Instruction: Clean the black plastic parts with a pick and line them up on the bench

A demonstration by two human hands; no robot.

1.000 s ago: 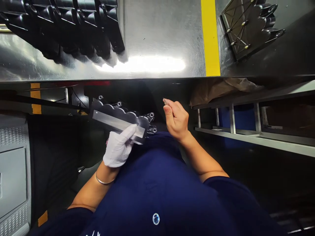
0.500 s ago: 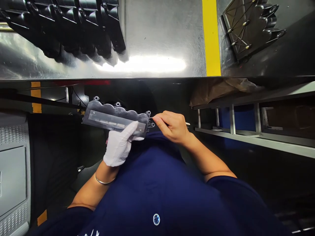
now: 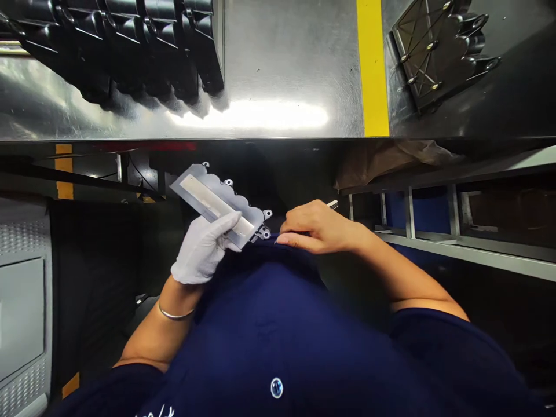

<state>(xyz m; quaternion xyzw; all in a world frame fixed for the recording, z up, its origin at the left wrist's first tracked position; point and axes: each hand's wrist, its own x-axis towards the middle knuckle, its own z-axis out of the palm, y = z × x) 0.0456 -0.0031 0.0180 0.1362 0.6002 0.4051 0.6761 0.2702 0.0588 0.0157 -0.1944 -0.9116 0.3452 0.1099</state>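
Observation:
My left hand [image 3: 200, 252], in a white glove, grips a dark moulded plastic part [image 3: 219, 204] with a scalloped edge and small eyelets, held tilted below the table edge. Its flat long face catches the light. My bare right hand [image 3: 313, 227] is closed around a thin tool [image 3: 332, 204], whose pale end sticks out behind the fingers. The fingertips of that hand sit just right of the part's eyelet end, close to my dark blue shirt.
A shiny steel table [image 3: 278, 69] with a yellow stripe [image 3: 372, 63] spans the top. A row of several black parts [image 3: 130, 46] stands at its back left, and one flat ribbed part [image 3: 438, 49] lies at the right. A metal rack [image 3: 443, 231] runs along the right.
My left hand has tipped the part so its far end points up and left. My right hand has come down from a raised position to the part's eyelet end and lies flatter.

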